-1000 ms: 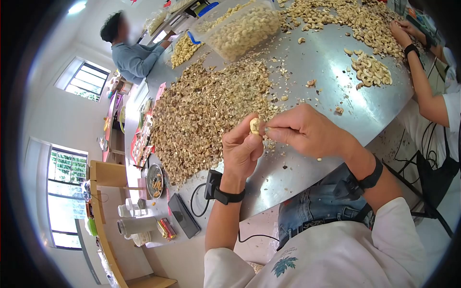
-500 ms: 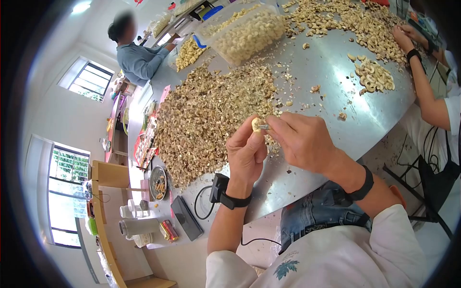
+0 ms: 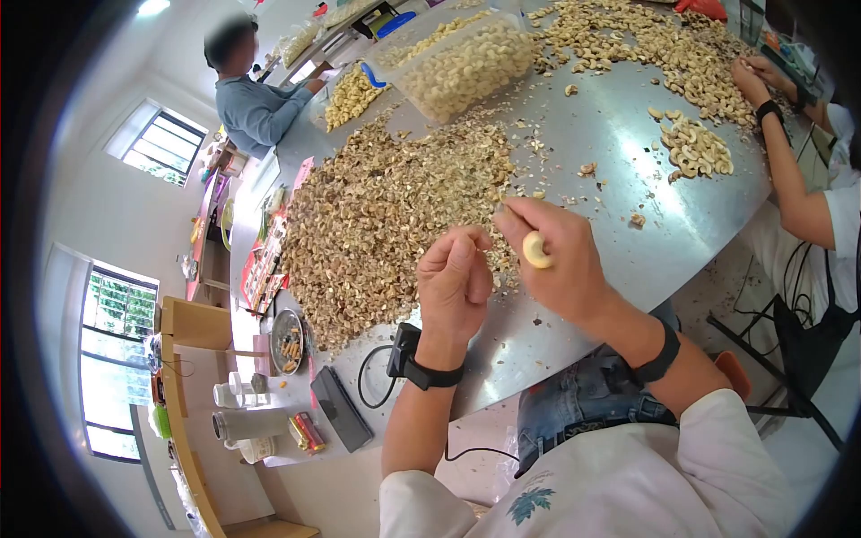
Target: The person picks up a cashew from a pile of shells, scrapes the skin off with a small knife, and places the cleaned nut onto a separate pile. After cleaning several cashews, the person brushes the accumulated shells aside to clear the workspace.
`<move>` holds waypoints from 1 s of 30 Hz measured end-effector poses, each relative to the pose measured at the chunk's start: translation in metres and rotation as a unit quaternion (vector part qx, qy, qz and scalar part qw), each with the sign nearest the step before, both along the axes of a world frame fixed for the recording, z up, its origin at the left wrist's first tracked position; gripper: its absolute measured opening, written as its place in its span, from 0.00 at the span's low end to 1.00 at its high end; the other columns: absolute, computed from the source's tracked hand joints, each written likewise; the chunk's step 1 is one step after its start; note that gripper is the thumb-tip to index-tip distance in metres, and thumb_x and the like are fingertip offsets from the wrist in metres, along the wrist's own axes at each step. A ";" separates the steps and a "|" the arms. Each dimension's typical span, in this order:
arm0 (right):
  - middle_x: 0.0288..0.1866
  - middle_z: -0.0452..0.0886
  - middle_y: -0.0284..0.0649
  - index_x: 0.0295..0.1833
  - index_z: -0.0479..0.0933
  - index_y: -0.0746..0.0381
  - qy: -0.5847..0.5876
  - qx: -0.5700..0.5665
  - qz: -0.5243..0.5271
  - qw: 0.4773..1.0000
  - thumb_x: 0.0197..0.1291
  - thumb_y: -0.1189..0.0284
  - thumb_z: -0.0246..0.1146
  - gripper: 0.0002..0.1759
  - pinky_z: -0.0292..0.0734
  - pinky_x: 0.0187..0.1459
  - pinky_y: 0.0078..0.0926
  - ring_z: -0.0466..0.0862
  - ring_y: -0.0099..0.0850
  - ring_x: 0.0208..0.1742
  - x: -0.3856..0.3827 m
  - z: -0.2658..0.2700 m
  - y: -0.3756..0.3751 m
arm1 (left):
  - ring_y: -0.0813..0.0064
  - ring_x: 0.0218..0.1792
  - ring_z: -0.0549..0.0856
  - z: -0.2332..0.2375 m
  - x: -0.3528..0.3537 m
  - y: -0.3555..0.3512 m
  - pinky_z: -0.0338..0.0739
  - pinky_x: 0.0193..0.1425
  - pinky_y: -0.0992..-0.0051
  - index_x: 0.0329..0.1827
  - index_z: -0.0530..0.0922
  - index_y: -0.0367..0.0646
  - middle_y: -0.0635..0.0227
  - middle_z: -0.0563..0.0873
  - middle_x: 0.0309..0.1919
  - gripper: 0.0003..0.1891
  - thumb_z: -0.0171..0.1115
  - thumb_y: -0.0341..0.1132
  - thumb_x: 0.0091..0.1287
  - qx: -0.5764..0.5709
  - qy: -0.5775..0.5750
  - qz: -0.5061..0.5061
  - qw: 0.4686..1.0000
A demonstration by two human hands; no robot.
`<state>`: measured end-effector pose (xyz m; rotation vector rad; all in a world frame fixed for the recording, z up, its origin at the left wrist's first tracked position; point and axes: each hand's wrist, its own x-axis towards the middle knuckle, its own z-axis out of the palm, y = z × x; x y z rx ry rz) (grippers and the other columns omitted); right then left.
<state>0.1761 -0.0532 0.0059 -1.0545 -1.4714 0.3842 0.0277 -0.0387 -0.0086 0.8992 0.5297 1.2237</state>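
Head view. Your right grip (image 3: pixel 565 269) is nearly closed: its thumb and fingers bend together around a pale rounded piece (image 3: pixel 536 250), which sits in the curl on the side toward your left grip (image 3: pixel 451 278). The piece resembles a cashew kernel, but a tool's handle end cannot be ruled out. A small grey tip (image 3: pixel 500 208) shows at the right fingertips. Your left grip is drawn in, thumb against bent fingers; you cannot tell whether anything lies between them.

Treat the piece as light and stiff. If it is a kernel, expect a smooth, slightly slippery skin and a brittle body that may split under hard pinching. Take hold across its thickest part with soft finger pads, and direct the grey tip away from the opposite grip.

Ahead and to the left of both grips, a broad heap of flakes (image 3: pixel 386 224) covers the counter (image 3: pixel 628 108). Beyond it stands the clear bin (image 3: pixel 448 85) of kernels. To the right of the right grip, crumb-strewn metal gives the widest room for lateral movement, as far as the small kernel pile (image 3: pixel 697 148); a co-worker's hands (image 3: pixel 753 76) are past that. The counter's near edge runs just below the right grip, so keep parts inboard. Allow slack for the cable (image 3: pixel 363 381) below the left grip.
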 end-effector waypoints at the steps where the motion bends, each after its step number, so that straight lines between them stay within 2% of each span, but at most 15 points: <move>1: 0.23 0.73 0.42 0.32 0.72 0.64 0.005 -0.002 0.005 1.000 0.54 0.76 0.58 0.03 0.71 0.27 0.35 0.76 0.41 0.25 0.002 0.004 0.000 | 0.88 0.12 0.65 0.002 0.001 0.000 0.54 0.13 0.85 0.52 0.77 0.38 0.70 0.83 0.31 0.12 0.56 0.33 0.69 0.000 0.008 0.004 1.000; 3: 0.22 0.74 0.45 0.29 0.70 0.64 0.018 -0.007 0.016 1.000 0.58 0.75 0.55 0.06 0.71 0.29 0.39 0.76 0.47 0.26 0.003 0.013 -0.001 | 0.88 0.11 0.64 0.008 0.006 0.001 0.55 0.12 0.84 0.50 0.78 0.37 0.70 0.82 0.29 0.11 0.55 0.34 0.70 -0.041 0.061 0.052 0.996; 5: 0.23 0.76 0.47 0.30 0.72 0.63 -0.023 -0.054 -0.027 0.998 0.61 0.71 0.53 0.09 0.72 0.31 0.42 0.78 0.49 0.28 0.006 0.005 0.012 | 0.88 0.11 0.64 0.009 0.011 0.002 0.55 0.12 0.84 0.49 0.78 0.37 0.70 0.82 0.29 0.11 0.55 0.34 0.70 -0.083 0.119 0.092 0.985; 6: 0.24 0.78 0.48 0.30 0.72 0.63 -0.047 -0.089 -0.048 0.994 0.63 0.69 0.52 0.11 0.72 0.32 0.44 0.78 0.51 0.29 0.008 -0.007 0.016 | 0.87 0.09 0.63 0.003 0.010 0.003 0.53 0.11 0.83 0.45 0.79 0.37 0.70 0.82 0.27 0.11 0.56 0.36 0.69 -0.090 0.121 0.110 0.982; 8: 0.27 0.79 0.52 0.30 0.74 0.62 -0.136 -0.135 -0.115 0.975 0.63 0.66 0.49 0.14 0.72 0.36 0.49 0.79 0.53 0.32 0.013 -0.029 0.039 | 0.88 0.10 0.63 -0.002 0.003 0.011 0.53 0.11 0.84 0.43 0.79 0.37 0.72 0.77 0.23 0.12 0.56 0.39 0.69 -0.070 0.204 0.150 0.965; 9: 0.27 0.79 0.53 0.30 0.75 0.63 -0.127 -0.132 -0.135 0.974 0.62 0.66 0.49 0.15 0.73 0.37 0.50 0.79 0.54 0.33 0.020 -0.035 0.050 | 0.88 0.10 0.63 -0.007 -0.001 0.011 0.52 0.11 0.84 0.42 0.78 0.37 0.73 0.75 0.21 0.13 0.57 0.40 0.69 -0.064 0.248 0.171 0.951; 12: 0.27 0.79 0.54 0.28 0.75 0.65 -0.099 -0.131 -0.172 0.971 0.60 0.66 0.50 0.16 0.73 0.37 0.49 0.79 0.54 0.33 0.034 -0.027 0.058 | 0.88 0.10 0.64 -0.001 -0.008 0.016 0.52 0.11 0.84 0.38 0.79 0.37 0.72 0.77 0.21 0.12 0.59 0.39 0.67 -0.072 0.213 0.215 0.950; 15: 0.25 0.78 0.52 0.27 0.73 0.66 -0.113 -0.109 -0.155 0.975 0.57 0.66 0.54 0.14 0.72 0.35 0.44 0.78 0.51 0.29 0.049 -0.028 0.057 | 0.88 0.10 0.65 -0.002 -0.009 0.018 0.53 0.11 0.85 0.36 0.79 0.36 0.68 0.79 0.23 0.12 0.63 0.38 0.65 -0.040 0.167 0.233 0.957; 18: 0.23 0.76 0.50 0.27 0.72 0.67 -0.101 -0.161 -0.093 0.977 0.53 0.67 0.58 0.13 0.70 0.32 0.40 0.75 0.47 0.25 0.053 -0.021 0.042 | 0.87 0.11 0.66 -0.001 -0.011 0.020 0.53 0.11 0.86 0.36 0.79 0.36 0.66 0.81 0.25 0.11 0.65 0.37 0.64 -0.053 0.141 0.241 0.959; 21: 0.21 0.74 0.49 0.27 0.72 0.67 -0.099 -0.219 0.020 0.970 0.51 0.68 0.62 0.13 0.70 0.31 0.38 0.72 0.45 0.24 0.049 -0.017 0.016 | 0.87 0.08 0.64 0.005 -0.017 0.022 0.51 0.10 0.84 0.33 0.80 0.35 0.68 0.80 0.21 0.12 0.66 0.38 0.63 -0.027 0.117 0.290 0.949; 24: 0.23 0.72 0.37 0.33 0.77 0.66 -0.131 -0.289 0.204 0.926 0.54 0.70 0.63 0.09 0.67 0.30 0.24 0.70 0.22 0.26 0.042 -0.010 -0.017 | 0.87 0.09 0.65 0.010 -0.029 0.027 0.51 0.10 0.85 0.32 0.80 0.36 0.67 0.80 0.21 0.12 0.65 0.38 0.63 -0.023 0.103 0.331 0.938; 27: 0.24 0.75 0.41 0.34 0.77 0.64 -0.165 -0.266 0.260 0.913 0.52 0.69 0.64 0.09 0.70 0.31 0.27 0.75 0.28 0.26 0.029 -0.017 -0.034 | 0.86 0.09 0.65 0.011 -0.038 0.031 0.52 0.10 0.85 0.31 0.79 0.37 0.67 0.80 0.22 0.11 0.64 0.37 0.64 -0.043 0.079 0.341 0.936; 30: 0.28 0.77 0.44 0.34 0.77 0.64 -0.279 -0.127 0.231 0.923 0.52 0.68 0.64 0.10 0.73 0.33 0.34 0.78 0.39 0.29 0.017 -0.036 -0.040 | 0.86 0.10 0.65 0.011 -0.041 0.032 0.52 0.10 0.85 0.32 0.79 0.38 0.67 0.79 0.22 0.11 0.63 0.38 0.65 -0.053 0.079 0.331 0.939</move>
